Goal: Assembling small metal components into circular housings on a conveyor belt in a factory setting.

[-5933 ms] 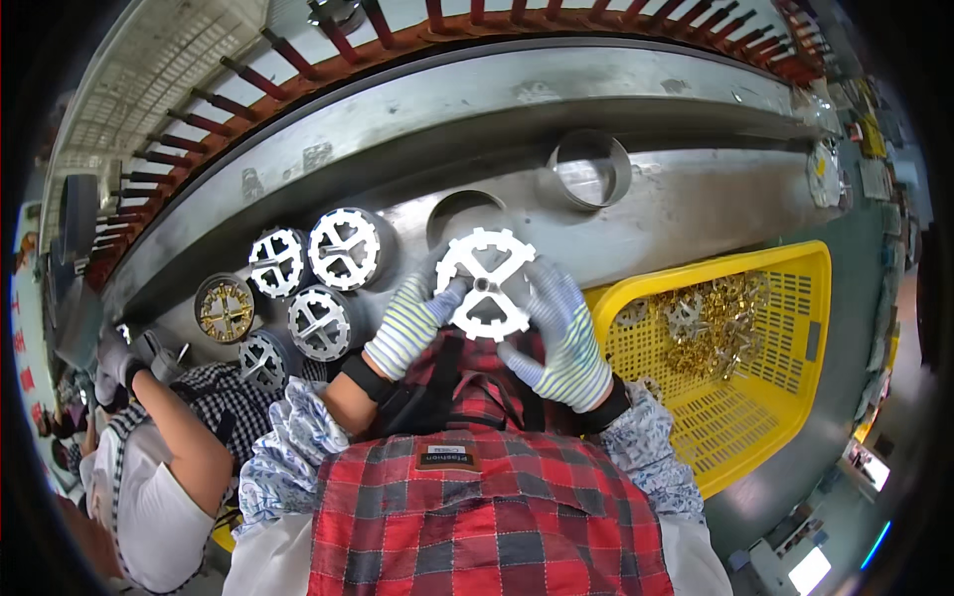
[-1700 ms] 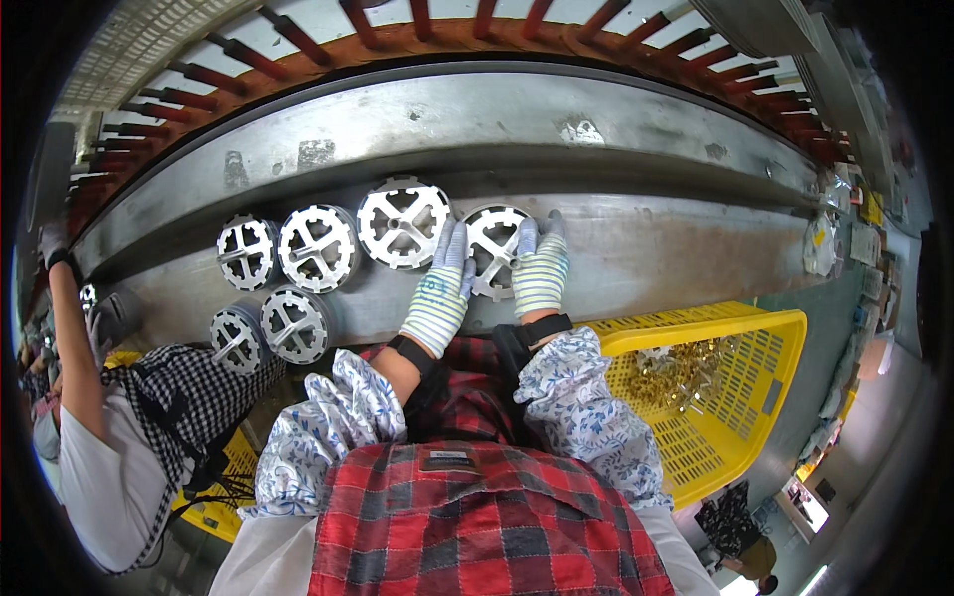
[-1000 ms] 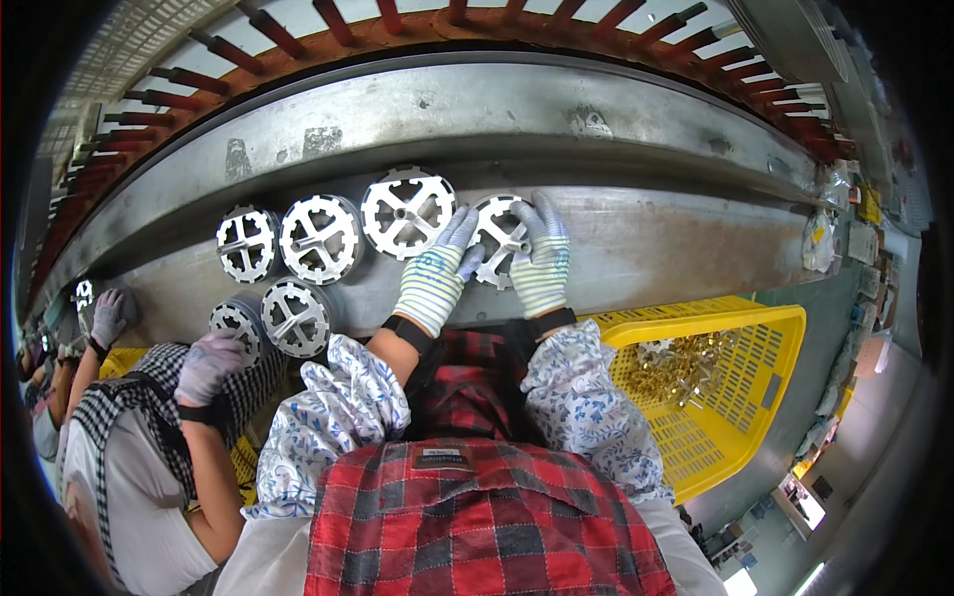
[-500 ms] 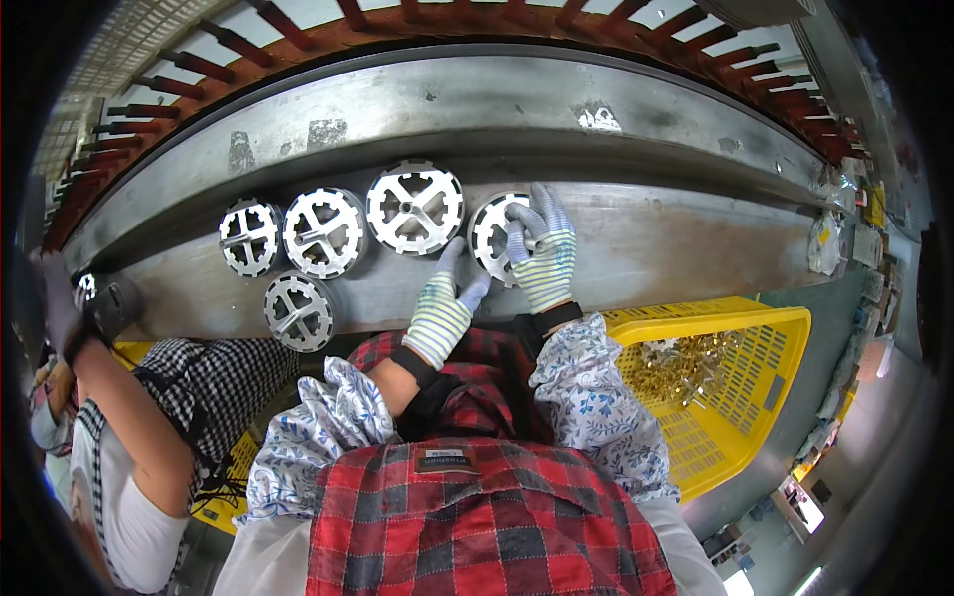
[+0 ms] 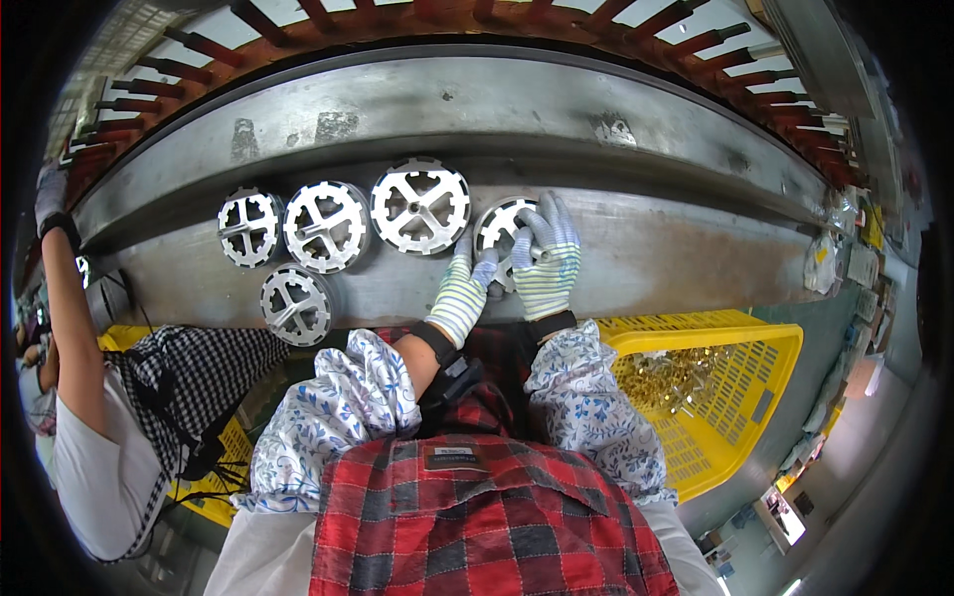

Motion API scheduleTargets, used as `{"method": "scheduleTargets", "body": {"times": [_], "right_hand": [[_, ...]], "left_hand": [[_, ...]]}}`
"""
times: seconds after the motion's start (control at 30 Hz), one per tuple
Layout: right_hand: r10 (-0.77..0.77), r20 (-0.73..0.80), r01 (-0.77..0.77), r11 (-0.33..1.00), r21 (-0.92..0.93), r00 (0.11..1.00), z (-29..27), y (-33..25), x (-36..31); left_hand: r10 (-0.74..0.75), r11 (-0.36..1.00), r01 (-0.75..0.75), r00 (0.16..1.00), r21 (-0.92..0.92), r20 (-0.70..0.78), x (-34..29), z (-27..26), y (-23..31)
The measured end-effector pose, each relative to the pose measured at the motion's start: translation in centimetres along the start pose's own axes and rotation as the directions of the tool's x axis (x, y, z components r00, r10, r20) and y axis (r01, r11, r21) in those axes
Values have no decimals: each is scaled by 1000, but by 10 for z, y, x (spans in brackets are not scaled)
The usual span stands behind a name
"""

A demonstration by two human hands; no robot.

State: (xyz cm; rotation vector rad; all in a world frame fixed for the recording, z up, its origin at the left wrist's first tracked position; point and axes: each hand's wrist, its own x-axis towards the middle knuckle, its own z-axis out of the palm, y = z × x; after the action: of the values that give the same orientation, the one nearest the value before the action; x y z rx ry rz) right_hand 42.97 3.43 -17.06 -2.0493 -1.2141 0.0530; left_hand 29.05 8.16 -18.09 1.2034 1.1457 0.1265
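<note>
Gloved hands [image 5: 507, 278] on toothed metal wheel [image 5: 500, 226]

1. Grey metal bench [image 5: 676, 248], long and worn, runs left to right under both gloved hands.
2. Toothed white disc [image 5: 502, 230] lies flat on it, directly under the right hand [image 5: 545, 260], touched at its lower edge by the left hand [image 5: 462, 293].
3. Largest toothed disc [image 5: 420, 206] just left of the left hand's fingertips.
4. Two more discs [image 5: 327, 225], [image 5: 249, 225] further left, in a row.
5. Fifth disc [image 5: 296, 302] well left of the left hand, nearer the bench's front edge.
</note>
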Motion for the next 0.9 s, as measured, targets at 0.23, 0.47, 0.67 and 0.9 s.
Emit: {"method": "scheduleTargets", "body": {"times": [0.23, 0.47, 0.67, 0.9], "right_hand": [[47, 9, -47, 998, 34, 999, 3, 6, -4], [-101, 87, 115, 977, -179, 991, -8, -11, 11], [-129, 67, 135, 987, -92, 989, -5, -2, 11], [-101, 23, 102, 993, -54, 995, -1, -1, 6]], "left_hand": [[-132, 975, 147, 987, -167, 95, -6, -7, 27], [155, 988, -155, 988, 15, 17, 13, -8, -17], [153, 987, -154, 988, 45, 28, 12, -9, -4], [163, 986, -161, 986, -32, 46, 12, -8, -9]]}}
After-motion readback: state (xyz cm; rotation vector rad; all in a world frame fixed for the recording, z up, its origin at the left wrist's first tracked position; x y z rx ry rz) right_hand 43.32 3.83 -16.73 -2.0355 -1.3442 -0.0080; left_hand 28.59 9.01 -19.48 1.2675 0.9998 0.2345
